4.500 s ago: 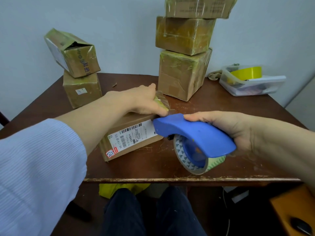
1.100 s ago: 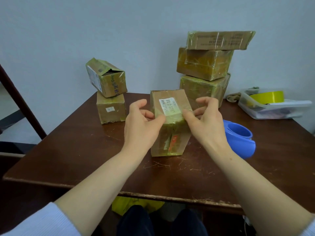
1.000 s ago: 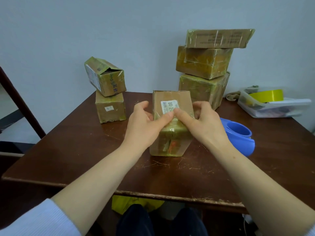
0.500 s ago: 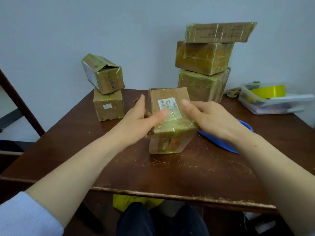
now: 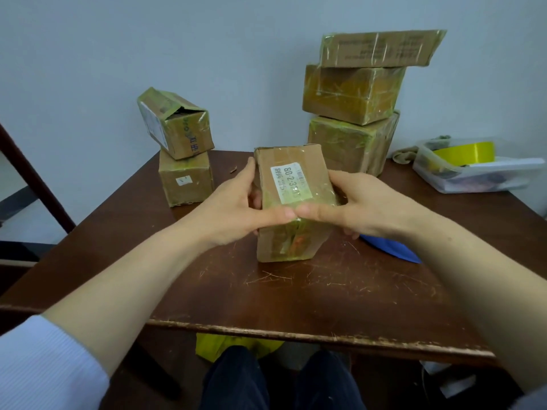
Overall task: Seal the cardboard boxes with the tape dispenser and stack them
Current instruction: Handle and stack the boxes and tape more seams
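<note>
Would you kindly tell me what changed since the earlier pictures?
The right hand let go of the blue tape dispenser, now on the table. The labelled box was stood on end, gripped by that hand and the left hand. The tall stack and low stack stayed put.

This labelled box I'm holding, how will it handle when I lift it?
Glossy tape covers the labelled box, so it is probably slick under the left hand and right hand. It stands on a narrow end, so it may tip easily. Its sides look unbuckled, so likely stiff.
</note>
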Tool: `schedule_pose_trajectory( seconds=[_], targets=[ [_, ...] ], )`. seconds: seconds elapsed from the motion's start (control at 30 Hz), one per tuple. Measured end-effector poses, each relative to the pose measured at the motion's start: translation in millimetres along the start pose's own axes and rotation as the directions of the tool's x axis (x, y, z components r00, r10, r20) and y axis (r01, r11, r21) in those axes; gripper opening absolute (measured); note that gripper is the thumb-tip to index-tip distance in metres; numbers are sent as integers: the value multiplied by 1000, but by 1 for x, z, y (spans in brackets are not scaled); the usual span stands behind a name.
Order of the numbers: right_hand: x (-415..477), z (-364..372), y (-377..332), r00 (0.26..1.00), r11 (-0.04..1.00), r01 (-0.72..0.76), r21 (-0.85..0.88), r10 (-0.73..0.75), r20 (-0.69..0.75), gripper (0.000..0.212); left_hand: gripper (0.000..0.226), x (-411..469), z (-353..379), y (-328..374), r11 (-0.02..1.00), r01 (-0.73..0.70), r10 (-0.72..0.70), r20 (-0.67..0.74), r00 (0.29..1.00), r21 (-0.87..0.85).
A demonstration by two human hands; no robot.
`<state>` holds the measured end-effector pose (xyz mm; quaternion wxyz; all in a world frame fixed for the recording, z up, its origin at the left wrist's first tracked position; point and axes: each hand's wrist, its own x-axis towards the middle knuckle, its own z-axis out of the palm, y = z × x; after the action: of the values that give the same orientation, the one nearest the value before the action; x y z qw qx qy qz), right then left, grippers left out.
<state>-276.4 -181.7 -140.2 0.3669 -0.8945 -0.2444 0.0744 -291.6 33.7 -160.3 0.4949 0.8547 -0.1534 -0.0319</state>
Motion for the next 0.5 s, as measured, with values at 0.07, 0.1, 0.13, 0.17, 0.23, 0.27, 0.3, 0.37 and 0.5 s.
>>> schedule_pose_trajectory(
  seconds=[0.07, 0.1, 0.13, 0.17, 0.23, 0.27, 0.3, 0.37, 0.5],
  targets=[
    [3, 1, 0, 1000, 999, -2, 47, 2, -5, 47, 94, 1, 0, -2, 1000, -26, 26, 18, 999, -2],
    [2, -1, 2, 1000, 991, -15, 132, 12, 25, 44, 87, 3, -1, -3, 999, -35, 37, 34, 999, -42],
    [1, -4, 4, 998, 976, -30, 215, 17, 64, 42, 81, 3, -3, -5, 996, -37, 42, 47, 998, -87],
    [0, -7, 6, 995, 955, -53, 292, 24, 101, 41, 77, 3, -4, -6, 991, -35, 42, 59, 997, -127],
    [0, -11, 10, 989, 923, -100, 372, 50, 141, 43, 74, 2, -5, -6, 986, -2, 7, 31, 999, -165],
    [0, -10, 14, 991, 934, -99, 343, 64, 114, 45, 75, -1, -4, -5, 993, 5, -10, -41, 999, -120],
    [1, -7, 17, 998, 967, -66, 247, 60, 32, 48, 72, -4, -2, -6, 1000, -25, 25, -163, 986, 5],
    [0, 1, 15, 978, 997, 81, 19, -75, -195, 54, 52, -10, 2, -6, 921, -176, 303, -354, 884, 349],
    [3, 19, 5, 914, 968, 233, -94, -251, -319, 37, 37, -6, 4, -12, 664, -361, 592, -166, 788, 655]
  ],
)
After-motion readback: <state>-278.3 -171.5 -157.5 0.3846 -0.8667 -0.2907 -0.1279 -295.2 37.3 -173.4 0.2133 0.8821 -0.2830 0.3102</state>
